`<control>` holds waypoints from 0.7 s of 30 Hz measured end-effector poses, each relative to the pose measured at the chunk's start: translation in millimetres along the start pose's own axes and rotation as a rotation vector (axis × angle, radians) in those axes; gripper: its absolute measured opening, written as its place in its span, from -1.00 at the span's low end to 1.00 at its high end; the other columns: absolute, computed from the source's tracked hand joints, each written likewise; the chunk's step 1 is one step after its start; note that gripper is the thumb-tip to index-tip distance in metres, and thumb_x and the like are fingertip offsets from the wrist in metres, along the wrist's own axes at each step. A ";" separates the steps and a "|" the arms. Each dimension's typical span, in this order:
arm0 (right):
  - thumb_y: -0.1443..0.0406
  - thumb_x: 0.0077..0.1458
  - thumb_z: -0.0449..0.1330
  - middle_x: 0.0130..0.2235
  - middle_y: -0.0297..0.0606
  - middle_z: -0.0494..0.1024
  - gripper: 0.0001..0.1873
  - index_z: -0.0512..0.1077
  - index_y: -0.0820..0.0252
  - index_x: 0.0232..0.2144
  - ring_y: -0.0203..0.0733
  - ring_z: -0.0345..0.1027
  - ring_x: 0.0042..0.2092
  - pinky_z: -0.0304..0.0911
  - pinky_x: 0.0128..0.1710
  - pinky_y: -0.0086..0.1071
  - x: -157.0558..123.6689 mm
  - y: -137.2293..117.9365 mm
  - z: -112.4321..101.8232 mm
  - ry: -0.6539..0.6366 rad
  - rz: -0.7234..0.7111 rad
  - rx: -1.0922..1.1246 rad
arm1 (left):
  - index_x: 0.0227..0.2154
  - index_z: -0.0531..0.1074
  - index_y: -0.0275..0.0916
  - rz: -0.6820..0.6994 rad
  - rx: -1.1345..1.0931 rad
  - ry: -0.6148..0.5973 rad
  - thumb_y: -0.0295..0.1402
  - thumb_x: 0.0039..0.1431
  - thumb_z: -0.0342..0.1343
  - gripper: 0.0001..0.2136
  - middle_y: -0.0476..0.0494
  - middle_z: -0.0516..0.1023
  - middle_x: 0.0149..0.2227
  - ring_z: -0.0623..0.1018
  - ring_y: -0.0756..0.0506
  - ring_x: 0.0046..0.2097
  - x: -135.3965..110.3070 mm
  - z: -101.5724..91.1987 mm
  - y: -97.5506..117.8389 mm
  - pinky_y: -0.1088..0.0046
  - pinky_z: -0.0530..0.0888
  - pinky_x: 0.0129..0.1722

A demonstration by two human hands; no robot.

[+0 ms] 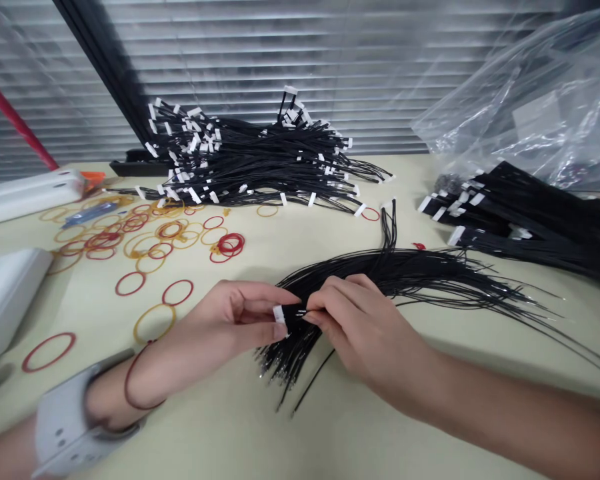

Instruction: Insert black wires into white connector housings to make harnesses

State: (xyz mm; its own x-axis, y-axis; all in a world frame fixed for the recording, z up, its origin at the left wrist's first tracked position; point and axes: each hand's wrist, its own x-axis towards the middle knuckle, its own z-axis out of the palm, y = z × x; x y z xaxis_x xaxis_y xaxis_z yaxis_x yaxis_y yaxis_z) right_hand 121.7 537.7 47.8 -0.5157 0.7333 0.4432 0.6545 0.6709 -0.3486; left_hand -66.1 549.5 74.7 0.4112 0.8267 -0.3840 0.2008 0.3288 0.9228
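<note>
Between the thumb and fingers of my left hand (230,317) is a small white connector (279,315), pinched at its ends. My right hand (357,320) is closed just to the right of it, thumb and forefinger pinching a thin black wire (307,311) whose tip points at the connector. Whether the tip sits in the connector I cannot tell. Under both hands lies a loose bundle of black wires (420,267) with bare metal ends at the lower left and far right. A few wires with a white connector (389,202) stick up behind my right hand.
A large heap of black cables (260,157) with white connectors lies at the back. More cables (545,207) lie at right beside a clear plastic bag (545,113). Red and yellow rubber bands (177,291) are scattered at left, near white boxes (10,293). Blinds (370,60) hang behind.
</note>
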 end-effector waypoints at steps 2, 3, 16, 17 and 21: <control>0.42 0.16 -0.06 -0.46 -0.34 0.36 -0.81 0.30 0.26 -0.45 -0.34 0.11 -0.42 -0.01 -0.35 -0.40 -0.2 -0.6 0.2 0.028 0.015 0.057 | -0.29 0.51 -0.17 0.002 -0.046 -0.019 -0.53 -0.05 0.18 -0.78 0.05 0.56 -0.47 0.43 0.10 -0.46 -0.4 0.9 -0.2 0.67 0.34 -0.45; 0.43 0.15 -0.05 -0.47 -0.35 0.35 -0.82 0.30 0.26 -0.44 -0.35 0.10 -0.43 -0.01 -0.36 -0.42 -0.2 -1.2 0.3 0.042 0.024 0.083 | -0.29 0.51 -0.18 0.003 -0.063 -0.035 -0.54 -0.04 0.18 -0.78 0.05 0.55 -0.48 0.42 0.11 -0.47 -0.4 0.9 -0.7 0.68 0.34 -0.45; 0.52 0.10 -0.07 -0.50 -0.33 0.29 -0.82 0.28 0.32 -0.46 -0.36 0.02 -0.46 -0.03 -0.37 -0.42 -5.5 0.3 11.6 0.113 -0.109 0.080 | -0.18 0.48 -0.28 0.065 0.077 -0.067 -0.52 0.00 0.12 -0.73 0.08 0.40 -0.58 0.25 0.12 -0.55 -0.8 3.0 -6.5 0.68 0.21 -0.57; 0.51 0.10 -0.07 -0.49 -0.32 0.29 -0.82 0.28 0.32 -0.46 -0.36 0.01 -0.45 -0.02 -0.37 -0.42 -6.0 0.7 12.3 0.107 -0.113 0.073 | -0.18 0.48 -0.27 0.073 0.089 -0.071 -0.51 0.00 0.12 -0.73 0.10 0.36 -0.60 0.22 0.12 -0.56 -1.0 3.2 -6.5 0.68 0.18 -0.58; 0.50 0.12 -0.07 -0.48 -0.31 0.31 -0.83 0.26 0.30 -0.45 -0.35 0.00 -0.44 -0.01 -0.38 -0.43 -7.5 0.6 13.8 0.105 -0.127 0.056 | -0.20 0.49 -0.22 0.077 0.133 -0.075 -0.48 0.00 0.12 -0.75 0.10 0.31 -0.61 0.19 0.10 -0.57 -1.1 2.9 -5.5 0.65 0.15 -0.60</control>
State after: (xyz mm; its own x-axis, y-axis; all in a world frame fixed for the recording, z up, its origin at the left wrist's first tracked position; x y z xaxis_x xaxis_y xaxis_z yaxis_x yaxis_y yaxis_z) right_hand 118.3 534.1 32.8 -0.5296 0.6284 0.5698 0.5540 0.7649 -0.3287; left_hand -65.1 545.5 70.0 0.4939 0.8092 -0.3182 0.2797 0.1986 0.9393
